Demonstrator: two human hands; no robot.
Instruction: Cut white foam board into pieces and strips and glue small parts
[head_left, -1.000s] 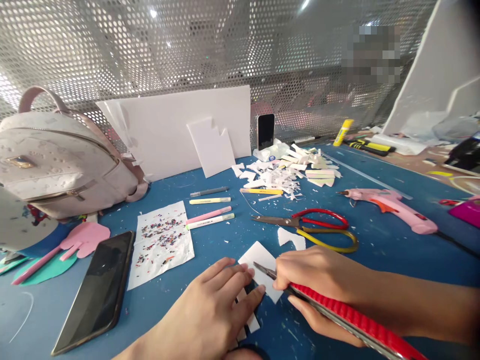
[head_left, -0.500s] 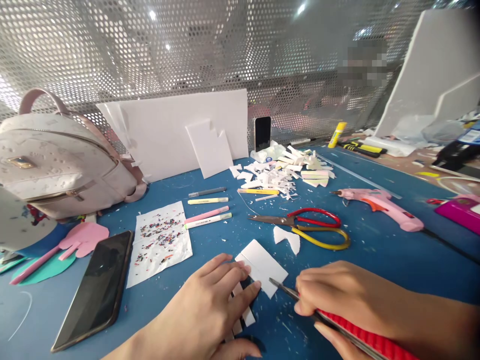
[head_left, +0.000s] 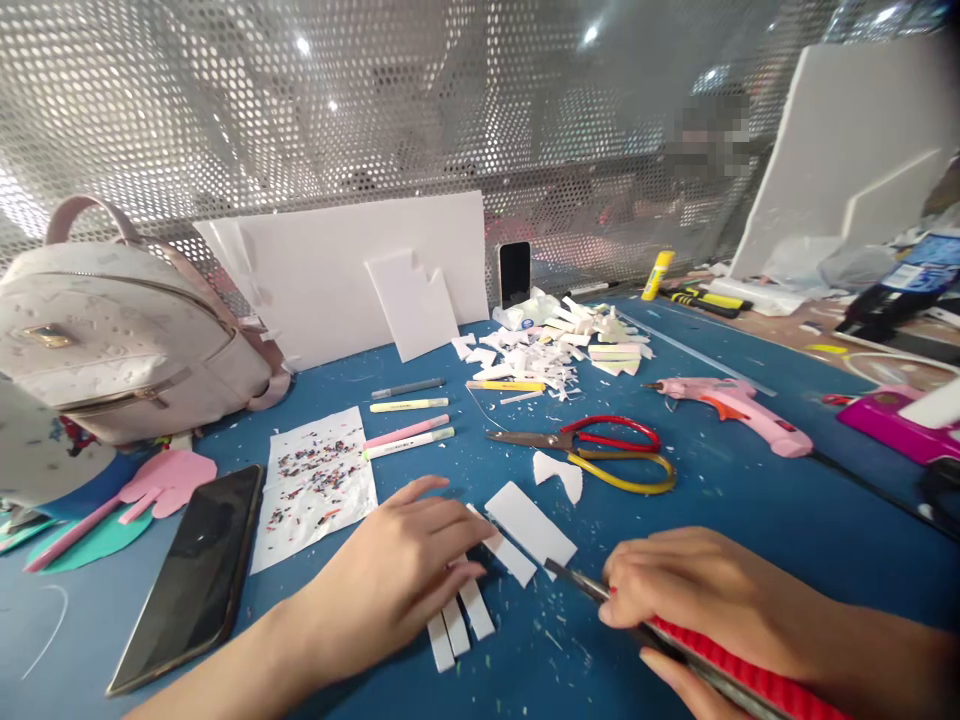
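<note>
My right hand (head_left: pixel 686 590) grips a red-handled utility knife (head_left: pixel 720 670), its blade tip beside a white foam-board piece (head_left: pixel 531 525) on the blue mat. My left hand (head_left: pixel 397 570) lies on the mat with fingers bent over narrow white strips, touching a freshly cut strip (head_left: pixel 510 555). Three more cut strips (head_left: pixel 457 625) lie side by side just below its fingers.
Red-and-yellow scissors (head_left: pixel 600 450), a white scrap (head_left: pixel 559 472), a pink glue gun (head_left: pixel 731 410), several pens (head_left: pixel 409 420), a scrap pile (head_left: pixel 555 345), paper with coloured bits (head_left: pixel 319 480), a phone (head_left: pixel 191 575), a backpack (head_left: pixel 120 330), foam sheets (head_left: pixel 352 265) by the mesh wall.
The knife was drawn back across the foam piece and off it. A strip separated from the piece. My left hand slid left, uncovering the cut strips.
</note>
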